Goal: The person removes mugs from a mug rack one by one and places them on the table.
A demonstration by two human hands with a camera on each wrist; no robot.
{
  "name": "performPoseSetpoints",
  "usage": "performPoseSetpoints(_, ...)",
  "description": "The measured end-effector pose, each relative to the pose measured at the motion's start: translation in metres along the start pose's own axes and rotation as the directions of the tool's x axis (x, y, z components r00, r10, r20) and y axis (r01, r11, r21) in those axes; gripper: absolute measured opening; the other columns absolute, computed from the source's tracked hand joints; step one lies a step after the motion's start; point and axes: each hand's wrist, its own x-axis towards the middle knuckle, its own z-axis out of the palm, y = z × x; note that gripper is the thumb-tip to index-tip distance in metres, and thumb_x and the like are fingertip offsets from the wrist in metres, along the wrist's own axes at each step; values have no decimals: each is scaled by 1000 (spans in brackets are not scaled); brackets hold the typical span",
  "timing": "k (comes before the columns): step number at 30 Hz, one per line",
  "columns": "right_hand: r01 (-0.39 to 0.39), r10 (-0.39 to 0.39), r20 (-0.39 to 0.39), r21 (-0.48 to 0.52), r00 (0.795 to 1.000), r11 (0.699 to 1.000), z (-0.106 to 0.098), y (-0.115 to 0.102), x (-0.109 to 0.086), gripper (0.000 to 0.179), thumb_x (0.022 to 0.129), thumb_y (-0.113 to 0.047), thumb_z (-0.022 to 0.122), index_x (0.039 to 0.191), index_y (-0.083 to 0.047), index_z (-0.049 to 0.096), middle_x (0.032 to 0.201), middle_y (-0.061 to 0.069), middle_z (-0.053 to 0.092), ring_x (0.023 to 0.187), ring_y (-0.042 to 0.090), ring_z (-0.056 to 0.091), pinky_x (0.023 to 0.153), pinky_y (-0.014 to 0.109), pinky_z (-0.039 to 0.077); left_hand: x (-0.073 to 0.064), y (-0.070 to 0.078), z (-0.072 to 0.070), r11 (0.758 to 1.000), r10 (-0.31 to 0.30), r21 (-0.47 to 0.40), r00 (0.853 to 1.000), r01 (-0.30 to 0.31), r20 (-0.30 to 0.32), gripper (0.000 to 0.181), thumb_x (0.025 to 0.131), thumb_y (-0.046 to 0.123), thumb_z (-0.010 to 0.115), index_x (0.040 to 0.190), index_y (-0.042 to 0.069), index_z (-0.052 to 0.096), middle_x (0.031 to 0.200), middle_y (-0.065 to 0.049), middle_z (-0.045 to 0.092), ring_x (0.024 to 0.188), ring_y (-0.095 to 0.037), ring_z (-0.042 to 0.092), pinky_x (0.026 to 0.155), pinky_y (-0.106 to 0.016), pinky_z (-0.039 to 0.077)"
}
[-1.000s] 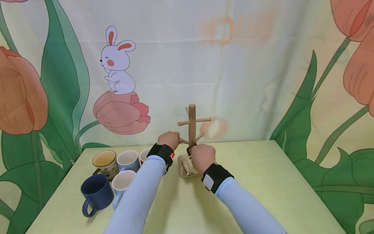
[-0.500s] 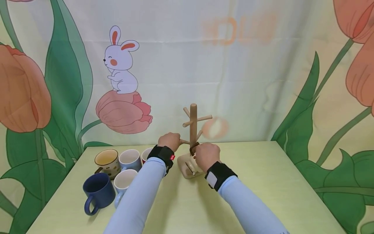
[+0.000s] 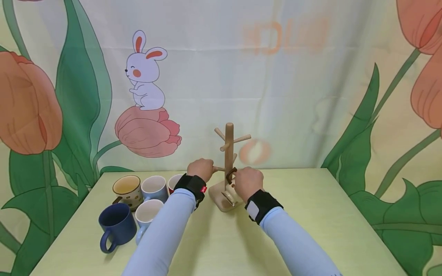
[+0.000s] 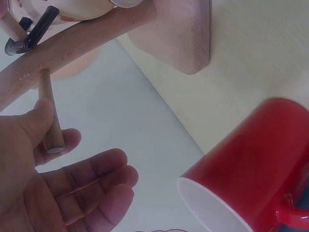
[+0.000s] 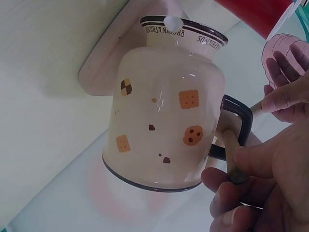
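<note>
A wooden mug tree [image 3: 229, 153] stands at the back of the table. My left hand [image 3: 201, 170] pinches the end of one lower peg [image 4: 51, 113] between thumb and forefinger; its other fingers are spread away from the peg. My right hand [image 3: 249, 184] grips the end of another lower peg [image 5: 232, 147] with thumb and fingers. On that peg hangs a cream cookie-print mug [image 5: 159, 111] by its dark brown handle [image 5: 244, 116], its narrow lettered end toward the wooden base [image 3: 221, 199]. In the head view, my right hand hides much of this mug.
To the left stand a dark blue mug [image 3: 117, 226], a yellow-lined patterned mug [image 3: 128, 191], two light blue mugs [image 3: 154, 188] and a red mug [image 4: 251, 159], partly behind my left arm. A printed cloth [image 3: 290, 96] hangs behind the table.
The mug tree has turned on the table, its front upper peg swinging rightward. My right hand has shifted right with its peg and the hanging mug; my left hand has stayed on its peg.
</note>
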Motion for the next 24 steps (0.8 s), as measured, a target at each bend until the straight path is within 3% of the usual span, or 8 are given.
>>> performPoseSetpoints(12,-8,9,-25,16,1000,1000,4,5,2,39,87,-34,75,59,-14,59,54,0,50,47,14,54,40,30,41,-9,1,-1,1000,16,7,999,-16,-50,31,96,36,65,87,7,71,73,-10,67,71,-28,68,61,-42,55)
performPoseSetpoints(19,-25,27,-52,36,998,999,3,6,1,36,95,-23,66,61,-12,62,57,3,55,49,16,57,40,32,43,-11,1,3,999,26,21,996,-24,-79,30,95,35,66,86,7,71,75,-11,69,72,-29,69,60,-44,55)
performPoseSetpoints(24,-23,25,-54,40,998,999,5,9,2,36,96,-24,65,62,-11,63,58,3,55,50,17,58,42,33,46,-13,3,4,1000,26,18,996,-25,-80,29,95,34,67,85,7,71,73,-10,68,70,-27,69,60,-42,55)
